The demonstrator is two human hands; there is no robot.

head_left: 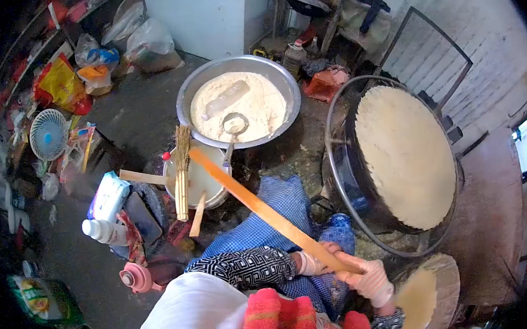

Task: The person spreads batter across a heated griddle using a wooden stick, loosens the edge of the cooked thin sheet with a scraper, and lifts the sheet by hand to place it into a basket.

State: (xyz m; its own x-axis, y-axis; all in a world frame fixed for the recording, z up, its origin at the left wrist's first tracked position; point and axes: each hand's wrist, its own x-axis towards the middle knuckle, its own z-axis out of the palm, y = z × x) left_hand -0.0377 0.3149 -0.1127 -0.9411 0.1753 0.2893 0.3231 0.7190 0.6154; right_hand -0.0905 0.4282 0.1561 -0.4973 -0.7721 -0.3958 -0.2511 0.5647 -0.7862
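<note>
A long flat wooden stick (267,212) slants from over a pot of whitish liquid (215,200) down to my hands. Its lower end is in my right hand (372,281), fingers wrapped round it. Beside it, my left hand (316,262) is against the stick, its fingers partly hidden behind the wood. Both hands wear pale gloves. A straw brush (181,174) and smaller wooden handles lie across the pot. Behind it, a metal basin (292,100) holds flour, a ladle (234,125) and a clear plastic piece. On the right, a round griddle (352,151) carries a pale flat sheet (408,159).
A glass-like round lid or ring (339,186) surrounds the griddle. At lower right is a round board (449,280). A white bottle (105,231), a wipes pack (109,198) and a pink-capped bottle (137,277) stand at left. A small fan (49,135) is further left.
</note>
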